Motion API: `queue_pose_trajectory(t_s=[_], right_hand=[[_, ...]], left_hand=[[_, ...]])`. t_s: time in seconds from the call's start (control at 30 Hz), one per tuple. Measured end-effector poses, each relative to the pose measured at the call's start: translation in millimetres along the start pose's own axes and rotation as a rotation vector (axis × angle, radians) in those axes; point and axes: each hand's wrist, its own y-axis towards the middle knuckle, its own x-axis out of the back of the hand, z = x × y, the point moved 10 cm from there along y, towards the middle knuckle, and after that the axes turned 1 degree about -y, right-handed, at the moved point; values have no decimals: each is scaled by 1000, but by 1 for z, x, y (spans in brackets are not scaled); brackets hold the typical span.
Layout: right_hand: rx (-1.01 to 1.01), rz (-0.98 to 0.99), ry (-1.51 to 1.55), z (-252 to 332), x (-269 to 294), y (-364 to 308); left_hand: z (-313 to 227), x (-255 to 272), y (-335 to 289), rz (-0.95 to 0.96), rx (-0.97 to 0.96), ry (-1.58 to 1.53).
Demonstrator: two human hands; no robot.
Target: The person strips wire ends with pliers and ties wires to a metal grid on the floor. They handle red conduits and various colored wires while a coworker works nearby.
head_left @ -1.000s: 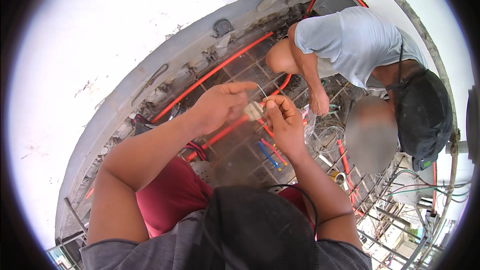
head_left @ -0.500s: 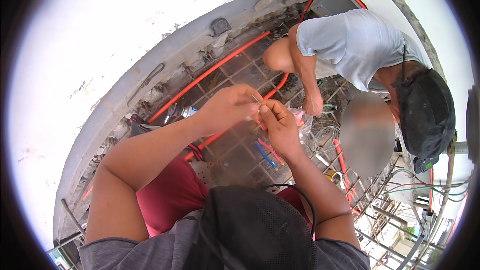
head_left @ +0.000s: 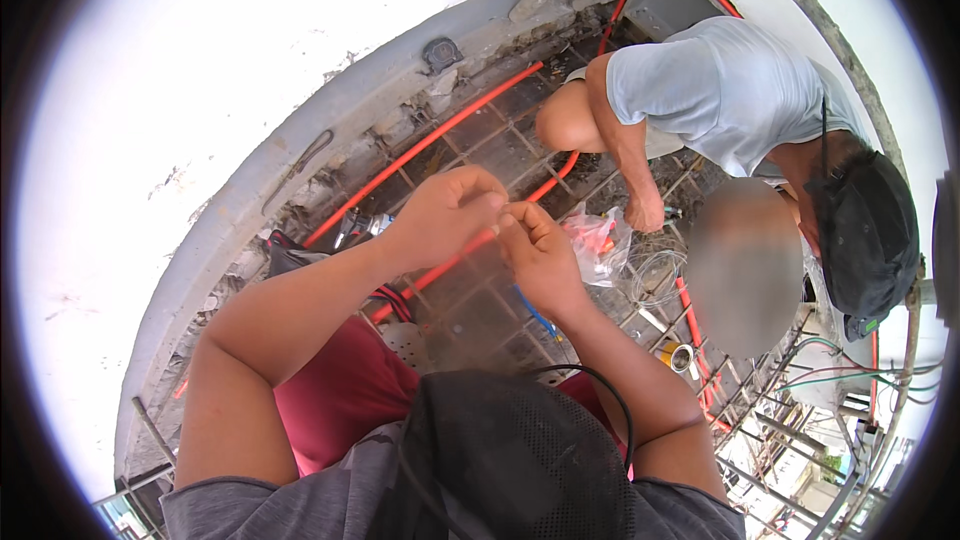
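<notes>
Fingertips almost touching, my two hands meet above the rebar grid. My left hand (head_left: 447, 217) is closed in a pinch, and my right hand (head_left: 543, 252) pinches close beside it. Whatever lies between the fingers is too small to make out. Under my right hand a short blue wire (head_left: 538, 313) lies on the grid, partly covered. Just right of that hand sits a clear plastic bag (head_left: 600, 248) with red pieces in it. A loose coil of thin wire (head_left: 658, 278) lies beyond the bag.
A co-worker (head_left: 735, 90) in a light shirt crouches at right, one hand low near the bag. Orange conduit (head_left: 425, 145) crosses the rebar. A dark tape measure (head_left: 438, 55) and a bent metal rod (head_left: 298, 170) rest on the curved ledge. A yellow-rimmed can (head_left: 676, 356) stands at right.
My hands have shifted slightly left, still pinched together. More of the plastic bag shows now, and the pink wire beside the blue one is hidden. The co-worker has shifted slightly right.
</notes>
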Motion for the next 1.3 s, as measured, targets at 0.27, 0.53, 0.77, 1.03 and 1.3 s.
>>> queue_pose_trajectory(t_s=[0.27,0.53,0.77,1.03,1.3], right_hand=[[65,31,12,7,-7,1],[45,45,45,15,-5,-3],[-61,87,78,9,-13,-4],[-185,178,240,8,-20,-14],[28,-53,-44,21,-7,-5]], left_hand=[[-7,0,-1,85,7,117],[-20,2,-3,-75,-184,200],[-31,5,-7,-190,-276,324],[-74,-15,-34,-230,-737,644],[-42,0,-6,-221,-388,463]])
